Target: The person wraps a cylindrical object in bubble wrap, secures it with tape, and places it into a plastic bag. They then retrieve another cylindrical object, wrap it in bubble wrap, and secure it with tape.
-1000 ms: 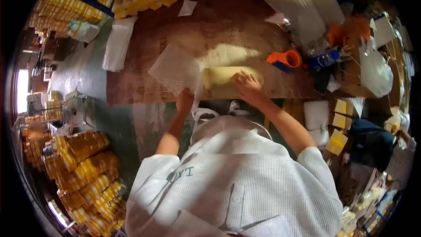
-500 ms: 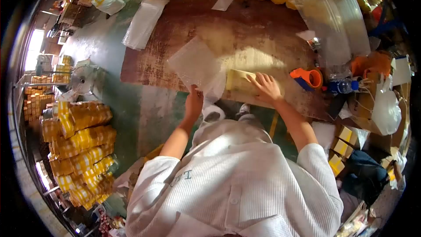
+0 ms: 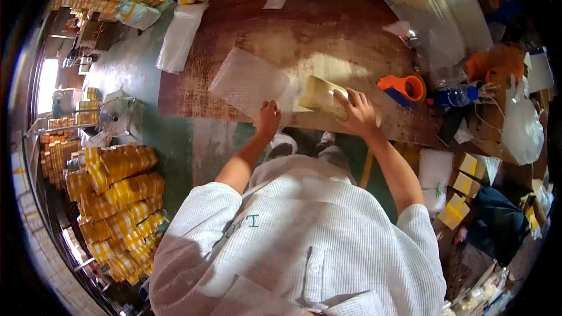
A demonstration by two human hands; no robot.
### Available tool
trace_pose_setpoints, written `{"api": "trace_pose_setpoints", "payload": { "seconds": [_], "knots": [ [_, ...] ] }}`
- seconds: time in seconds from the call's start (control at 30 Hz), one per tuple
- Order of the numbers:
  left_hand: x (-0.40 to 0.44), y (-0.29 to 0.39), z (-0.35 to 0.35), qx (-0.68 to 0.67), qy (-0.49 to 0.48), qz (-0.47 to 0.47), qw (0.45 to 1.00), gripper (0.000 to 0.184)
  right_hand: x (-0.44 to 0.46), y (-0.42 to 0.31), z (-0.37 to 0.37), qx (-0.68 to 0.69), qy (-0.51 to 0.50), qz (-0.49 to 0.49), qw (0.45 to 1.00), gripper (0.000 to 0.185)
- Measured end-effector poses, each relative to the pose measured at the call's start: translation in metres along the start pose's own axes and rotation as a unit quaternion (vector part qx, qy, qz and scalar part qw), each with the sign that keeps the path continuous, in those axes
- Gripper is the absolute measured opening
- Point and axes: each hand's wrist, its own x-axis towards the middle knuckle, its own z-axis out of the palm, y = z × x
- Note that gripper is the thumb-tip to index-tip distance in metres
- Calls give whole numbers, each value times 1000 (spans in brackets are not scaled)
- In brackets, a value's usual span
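Observation:
A clear bubble wrap bag [image 3: 249, 85] lies on the worn brown table [image 3: 263, 29] in front of me. At its near right corner my left hand [image 3: 268, 120] pinches the edge, fingers curled. To the right, my right hand [image 3: 360, 114] grips the end of a pale yellow box [image 3: 321, 97], with the thumb and fingers round it. The box is tilted, and its left end stands close to the bag's right edge. Whether the two touch I cannot tell.
An orange tape dispenser [image 3: 407, 89] and a blue-capped bottle [image 3: 459, 97] stand to the right. Clear plastic sheets [image 3: 436, 17] lie at the back right, bubble wrap sheets [image 3: 181, 38] at the left edge. Yellow-taped parcels [image 3: 120, 199] are stacked on the floor, left.
My right hand has gripped the box and tipped it up from lying flat under the fingers. My left hand has shifted slightly right along the bag. The view has moved a little.

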Motion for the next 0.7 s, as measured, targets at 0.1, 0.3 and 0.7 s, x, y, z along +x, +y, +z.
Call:
{"api": "trace_pose_setpoints", "payload": {
  "seconds": [0.1, 0.3, 0.7],
  "knots": [
    [4, 21, 14, -73, -22, 9, 997, 15, -3, 7, -2, 0, -12, -12, 1000, 89],
    [6, 57, 18, -105, 0, -30, 994, 14, 4, 4, 0, -4, -61, -29, 998, 92],
    [12, 63, -11, -78, 41, -66, 994, 15, -11, 5, 24, -73, -52, -170, 981, 67]
  ]
}}
